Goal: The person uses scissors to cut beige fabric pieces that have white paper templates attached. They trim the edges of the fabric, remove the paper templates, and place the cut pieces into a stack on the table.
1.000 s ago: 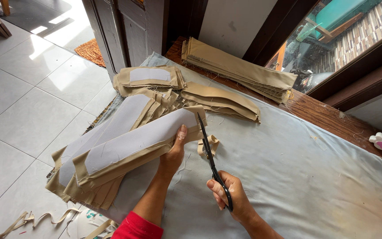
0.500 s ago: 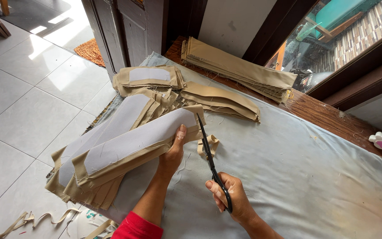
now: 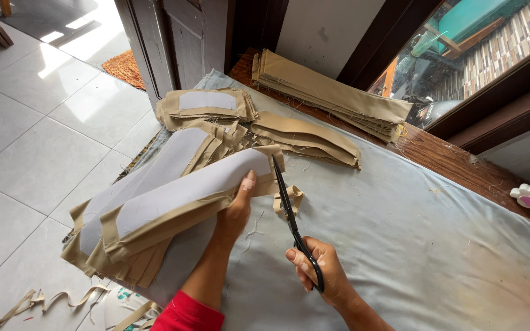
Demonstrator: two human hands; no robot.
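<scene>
Hardly anything had shifted since the earlier frames: my right hand [image 3: 317, 270] stayed clenched through the loops of the black scissors [image 3: 292, 224], and the blades sat at the same end of the cloth. Those scissors ran lengthwise away from me, tips pointing toward the far edge of the worktop [image 3: 437, 245], their points meeting the tan border of the padded piece [image 3: 185, 199]. My left hand [image 3: 237, 211] lay just left of the blades, grasping that piece by its end, thumb up on the grey facing. It stretched from my hand out past the worktop's left edge, long axis slanting down-left. One trimmed tan curl [image 3: 294, 199] lay just right of the blades. Beyond, I counted three tan stacks: one with a grey patch [image 3: 207, 104], one curved [image 3: 308, 138], one of long strips [image 3: 332, 95] at the far edge.
</scene>
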